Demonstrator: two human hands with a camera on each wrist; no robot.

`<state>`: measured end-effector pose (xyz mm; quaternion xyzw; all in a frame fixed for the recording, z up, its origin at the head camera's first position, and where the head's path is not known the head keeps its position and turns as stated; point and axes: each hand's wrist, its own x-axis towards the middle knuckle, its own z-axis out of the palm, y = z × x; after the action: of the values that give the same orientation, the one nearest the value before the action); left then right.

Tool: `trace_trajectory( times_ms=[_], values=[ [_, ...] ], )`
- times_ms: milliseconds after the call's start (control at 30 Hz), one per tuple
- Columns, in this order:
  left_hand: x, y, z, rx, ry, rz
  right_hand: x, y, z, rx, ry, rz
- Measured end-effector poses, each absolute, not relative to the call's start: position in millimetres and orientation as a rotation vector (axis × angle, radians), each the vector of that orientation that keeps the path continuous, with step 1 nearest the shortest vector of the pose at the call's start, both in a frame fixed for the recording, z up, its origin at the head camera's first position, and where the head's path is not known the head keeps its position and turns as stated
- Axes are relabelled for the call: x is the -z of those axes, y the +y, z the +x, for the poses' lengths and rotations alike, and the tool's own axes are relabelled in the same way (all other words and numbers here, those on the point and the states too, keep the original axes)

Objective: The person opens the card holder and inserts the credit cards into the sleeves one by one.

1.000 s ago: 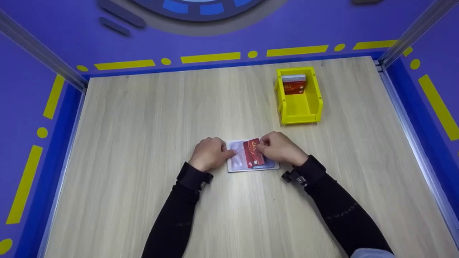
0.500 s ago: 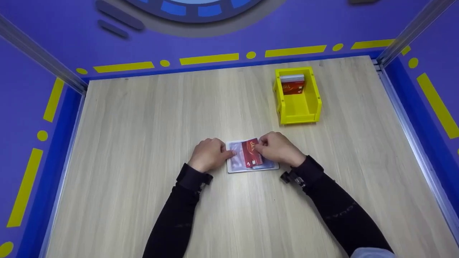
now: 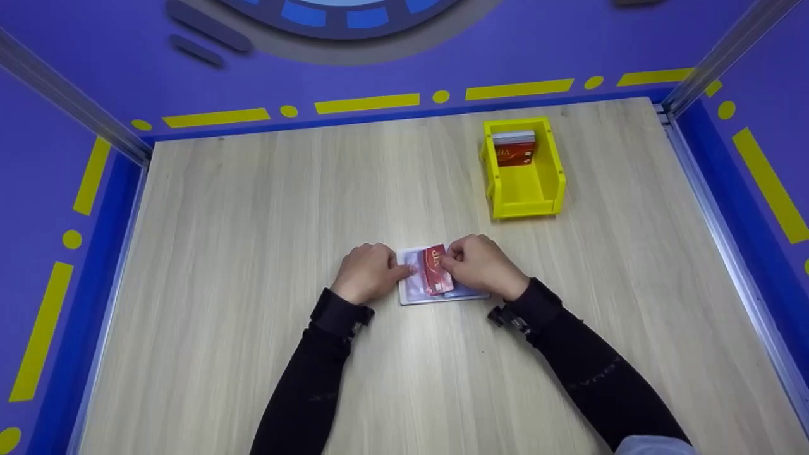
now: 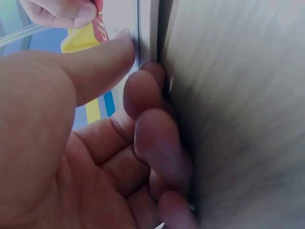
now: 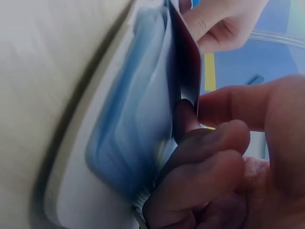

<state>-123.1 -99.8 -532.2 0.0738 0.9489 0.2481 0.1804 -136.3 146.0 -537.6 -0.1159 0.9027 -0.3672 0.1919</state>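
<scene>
The left hand [image 3: 368,272], with curled fingers, grips the left edge of the clear-sleeved booklet [image 3: 413,293] on the table [image 3: 253,215], thumb lying on top. The red card [image 3: 435,279] is tilted over the middle of this booklet. To its right, the right hand [image 3: 484,266] pinches this card between thumb and finger.

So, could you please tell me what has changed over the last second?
The right hand, pinching the red card, has moved slightly to the person's left, carrying the card that way over the card holder. Nothing was newly taken hold of or let go. The left hand still holds the holder's left edge, and the yellow bin with its cards has stayed put.
</scene>
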Motion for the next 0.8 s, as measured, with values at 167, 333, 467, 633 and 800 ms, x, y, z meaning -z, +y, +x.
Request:
trace_trajectory(
  times_ms=[167, 333, 467, 633, 800],
  values=[
    [533.6, -99.5, -123.6, -0.704, 2.684, 0.220, 538.6, 141.8, -132.8, 1.011, 2.542, -0.311],
    [532.9, -100.0, -123.1, -0.709, 2.676, 0.214, 540.2, 135.7, -129.3, 0.981, 2.575, -0.339],
    [531.8, -101.5, -122.3, -0.704, 2.679, 0.211, 540.7, 129.1, -126.9, 0.960, 2.624, -0.389],
    [531.8, -101.5, -122.3, -0.703, 2.692, 0.219, 543.0, 122.2, -124.6, 0.921, 2.666, -0.440],
    [532.4, -99.7, -122.6, -0.693, 2.694, 0.220, 543.2, 120.0, -122.3, 0.883, 2.706, -0.462]
  ],
)
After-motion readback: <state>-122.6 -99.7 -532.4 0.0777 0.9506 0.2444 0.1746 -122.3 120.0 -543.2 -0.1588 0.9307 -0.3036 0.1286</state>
